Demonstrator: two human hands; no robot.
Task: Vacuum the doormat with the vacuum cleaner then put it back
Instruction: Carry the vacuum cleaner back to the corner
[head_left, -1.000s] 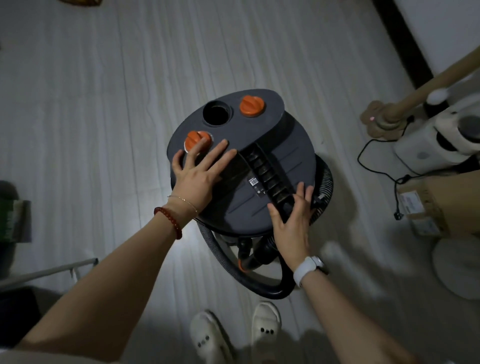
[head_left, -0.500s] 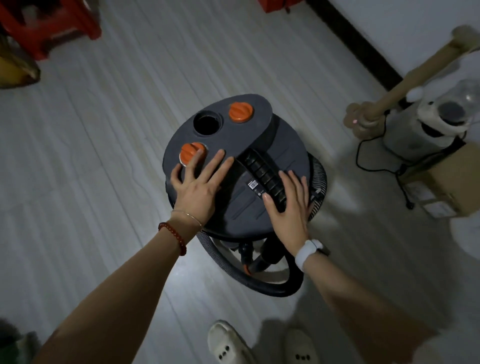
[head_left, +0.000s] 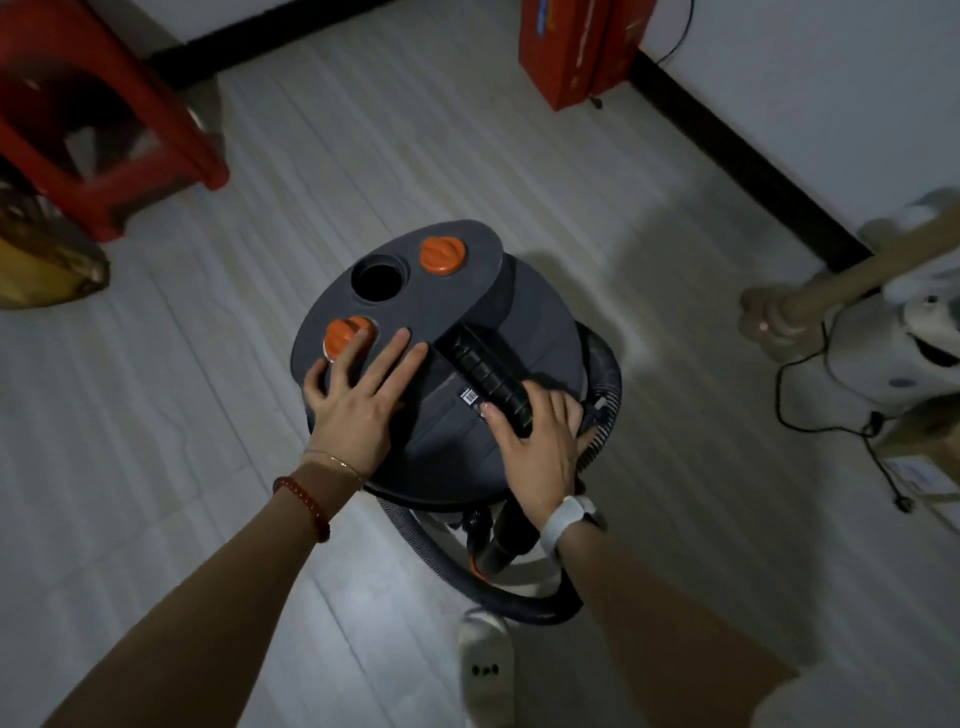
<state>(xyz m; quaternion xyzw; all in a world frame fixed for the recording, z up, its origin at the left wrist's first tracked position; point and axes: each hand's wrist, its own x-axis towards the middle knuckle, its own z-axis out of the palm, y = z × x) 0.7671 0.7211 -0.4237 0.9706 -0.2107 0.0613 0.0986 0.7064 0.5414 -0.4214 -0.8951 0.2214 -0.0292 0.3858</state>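
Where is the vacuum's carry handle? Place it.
Head view, centre: the black ribbed carry handle crosses the vacuum cleaner top, right hand gripping its near end.

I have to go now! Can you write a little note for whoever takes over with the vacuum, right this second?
Left hand: flat on the vacuum cleaner lid, fingertips by an orange knob.
Right hand: fingers curled round the near end of the black handle.
Hose loops on the floor by the base.
No doormat in view, so I cannot tell if vacuuming is done.
Left: finish if needed, then put the vacuum back.
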